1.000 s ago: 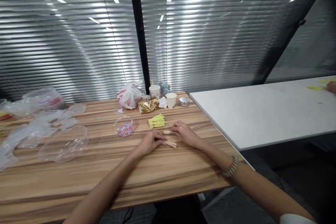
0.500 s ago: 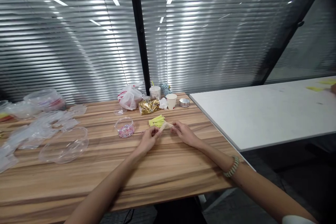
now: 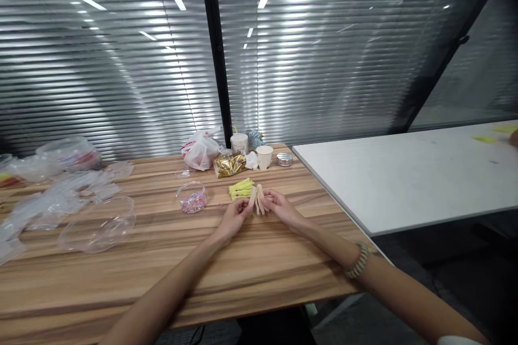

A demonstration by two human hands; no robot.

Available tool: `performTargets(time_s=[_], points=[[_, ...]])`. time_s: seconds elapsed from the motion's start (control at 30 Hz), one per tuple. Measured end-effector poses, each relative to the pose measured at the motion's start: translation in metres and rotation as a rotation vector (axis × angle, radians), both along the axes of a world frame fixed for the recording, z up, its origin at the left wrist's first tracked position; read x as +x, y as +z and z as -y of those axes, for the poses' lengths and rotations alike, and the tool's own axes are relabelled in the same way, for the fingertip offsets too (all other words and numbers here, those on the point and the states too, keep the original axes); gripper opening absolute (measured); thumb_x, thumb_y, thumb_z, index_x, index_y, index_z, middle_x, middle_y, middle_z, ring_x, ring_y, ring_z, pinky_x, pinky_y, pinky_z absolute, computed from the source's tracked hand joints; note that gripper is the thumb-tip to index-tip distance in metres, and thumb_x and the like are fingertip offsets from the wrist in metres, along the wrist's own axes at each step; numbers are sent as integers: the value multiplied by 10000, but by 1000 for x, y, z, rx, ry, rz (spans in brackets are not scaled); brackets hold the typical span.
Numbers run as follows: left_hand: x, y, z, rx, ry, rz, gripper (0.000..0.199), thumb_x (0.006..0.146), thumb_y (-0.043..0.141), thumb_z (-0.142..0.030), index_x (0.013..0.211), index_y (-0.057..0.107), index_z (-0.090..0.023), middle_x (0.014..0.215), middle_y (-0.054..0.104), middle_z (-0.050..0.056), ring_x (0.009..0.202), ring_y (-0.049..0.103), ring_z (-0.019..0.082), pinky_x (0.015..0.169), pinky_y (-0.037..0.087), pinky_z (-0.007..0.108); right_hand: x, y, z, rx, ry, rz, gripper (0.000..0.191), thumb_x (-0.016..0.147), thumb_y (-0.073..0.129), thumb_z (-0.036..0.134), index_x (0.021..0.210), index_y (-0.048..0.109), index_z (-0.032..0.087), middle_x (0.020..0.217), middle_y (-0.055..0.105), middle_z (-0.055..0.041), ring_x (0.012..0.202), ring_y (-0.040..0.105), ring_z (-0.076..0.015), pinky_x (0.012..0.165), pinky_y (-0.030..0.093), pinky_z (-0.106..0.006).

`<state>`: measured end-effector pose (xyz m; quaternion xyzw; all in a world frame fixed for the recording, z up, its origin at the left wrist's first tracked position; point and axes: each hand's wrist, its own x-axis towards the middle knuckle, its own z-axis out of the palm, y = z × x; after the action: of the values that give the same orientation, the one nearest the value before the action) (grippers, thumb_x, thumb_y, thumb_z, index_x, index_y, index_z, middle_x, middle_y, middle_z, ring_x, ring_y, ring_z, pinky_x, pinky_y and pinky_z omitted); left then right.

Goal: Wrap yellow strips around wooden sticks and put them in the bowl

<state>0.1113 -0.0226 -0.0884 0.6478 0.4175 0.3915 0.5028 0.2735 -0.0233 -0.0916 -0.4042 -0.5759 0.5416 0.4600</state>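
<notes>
Swung nearly upright since the earlier frame, two pale strips (image 3: 260, 194) are pinched side by side, one each, by left hand (image 3: 234, 218) and right hand (image 3: 284, 210).

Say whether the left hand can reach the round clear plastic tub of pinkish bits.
Probably yes: the tub sits near the left hand, nothing tall between, though its fingers pinch a pale cream strip.

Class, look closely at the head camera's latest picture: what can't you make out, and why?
All in the head view:
- Pale strips: gripped parts hidden by the left hand and right hand.
- White plastic bag: contents hidden by its crumpled sides.
- Another person's hand: blurred, cut off by the right edge.
- Pink bits: too small to count.
</notes>
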Motion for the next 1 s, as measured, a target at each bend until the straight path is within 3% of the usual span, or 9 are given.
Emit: performTargets(time_s=[0.1, 0.4, 0.7, 1.0], points=[[-1, -3, -2, -6, -2, 11, 349, 719, 585, -417, 898, 614, -119, 817, 629, 60, 737, 537, 144, 679, 410, 234, -1, -1, 1, -7, 19, 28, 430, 742, 542, 444, 1014, 489, 116, 814, 602, -35, 647, 523, -57, 600, 408, -171], [-5, -8, -7, -9, -2, -48, 346, 718, 574, -443, 826, 666, -128, 691, 629, 35, 554, 497, 108, 538, 396, 216, 0, -8, -2, 23, 121, 65, 465, 760, 529, 456, 1093, 496, 132, 973, 603, -70, 810, 580, -105, 726, 456, -223], [-4, -3, -3, -35, -15, -49, 344, 660, 634, -462, 660, 627, -118, 548, 581, 20, 501, 507, 104, 511, 404, 213, 2, -6, 1, 146, 251, 245, 469, 831, 387, 513, 938, 621, 121, 852, 627, -29, 735, 540, -97, 701, 423, -199], [-7, -4, -5, 146, 101, -130, 280, 620, 684, -384, 644, 622, -113, 597, 609, 22, 556, 528, 116, 545, 401, 210, 2, -8, 3, 50, 343, 153, 555, 785, 426, 577, 1033, 595, 110, 917, 626, -66, 829, 559, -137, 772, 440, -253]])
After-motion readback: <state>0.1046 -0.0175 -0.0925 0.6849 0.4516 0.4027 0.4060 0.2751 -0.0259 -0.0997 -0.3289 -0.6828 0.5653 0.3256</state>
